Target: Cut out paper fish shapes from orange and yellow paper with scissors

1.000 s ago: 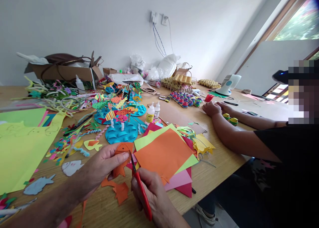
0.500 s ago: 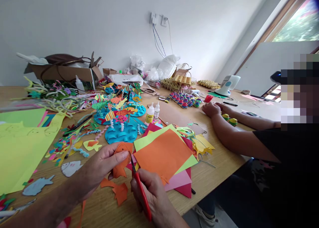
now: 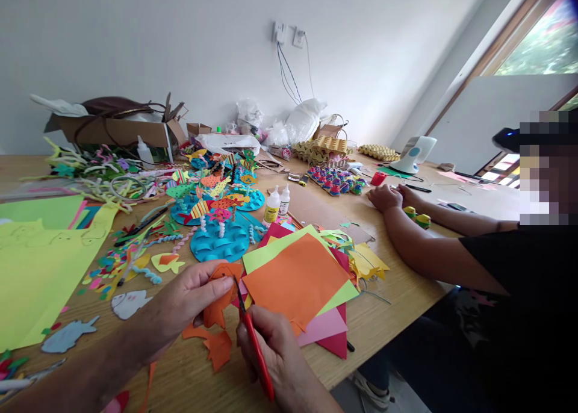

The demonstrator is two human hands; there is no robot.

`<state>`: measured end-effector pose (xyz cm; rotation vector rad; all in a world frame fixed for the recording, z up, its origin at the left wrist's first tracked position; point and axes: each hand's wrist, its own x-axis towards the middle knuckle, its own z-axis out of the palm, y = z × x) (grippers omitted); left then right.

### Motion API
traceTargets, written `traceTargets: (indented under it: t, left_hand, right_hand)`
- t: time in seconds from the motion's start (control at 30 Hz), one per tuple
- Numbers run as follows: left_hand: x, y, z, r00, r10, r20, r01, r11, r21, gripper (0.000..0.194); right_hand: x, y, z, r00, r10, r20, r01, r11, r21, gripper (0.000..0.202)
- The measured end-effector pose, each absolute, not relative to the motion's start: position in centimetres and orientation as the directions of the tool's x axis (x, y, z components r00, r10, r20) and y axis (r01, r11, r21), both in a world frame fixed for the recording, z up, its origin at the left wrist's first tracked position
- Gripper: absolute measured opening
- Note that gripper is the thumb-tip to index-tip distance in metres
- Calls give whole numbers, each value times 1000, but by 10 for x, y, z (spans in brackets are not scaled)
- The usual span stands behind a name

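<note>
My left hand (image 3: 198,295) pinches an orange paper fish (image 3: 215,310) with lines drawn on it, thumb on top. My right hand (image 3: 275,347) is closed round red-handled scissors (image 3: 256,347), whose blades meet the fish's right edge. Below the fish, an orange paper scrap (image 3: 219,348) lies on the table. Just right of the blades is a stack of coloured sheets, topped by an orange sheet (image 3: 298,280). Beyond my hands stands a blue paper disc (image 3: 219,244) bearing small paper fish on curly stems.
Two glue bottles (image 3: 272,205) stand behind the stack. Yellow sheets (image 3: 40,280) cover the left side, beside a grey paper fish (image 3: 70,335) and confetti. At the right, a co-worker's hands (image 3: 386,197) rest near painted egg-carton pieces (image 3: 336,181).
The orange fish has turned slightly in my left hand while the scissors stay at its edge. The co-worker at the right has shifted a little to the right.
</note>
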<state>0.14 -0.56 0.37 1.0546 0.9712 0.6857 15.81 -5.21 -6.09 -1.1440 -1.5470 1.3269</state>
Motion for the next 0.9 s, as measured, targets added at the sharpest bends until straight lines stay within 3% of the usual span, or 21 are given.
traceTargets:
  t: [0.47, 0.67, 0.9]
  left_hand:
    - [3, -6, 10, 421, 847, -326, -80, 392, 916, 19]
    - [0, -5, 4, 377, 876, -300, -15, 329, 944, 20]
    - [-1, -6, 7, 447, 849, -281, 8, 310, 951, 17]
  right_hand:
    - [159, -54, -58, -298, 954, -15, 130, 25, -991, 40]
    - [159, -52, -54, -304, 952, 37, 151, 86, -985, 40]
    - [160, -53, -55, -325, 945, 35, 127, 81, -989, 34]
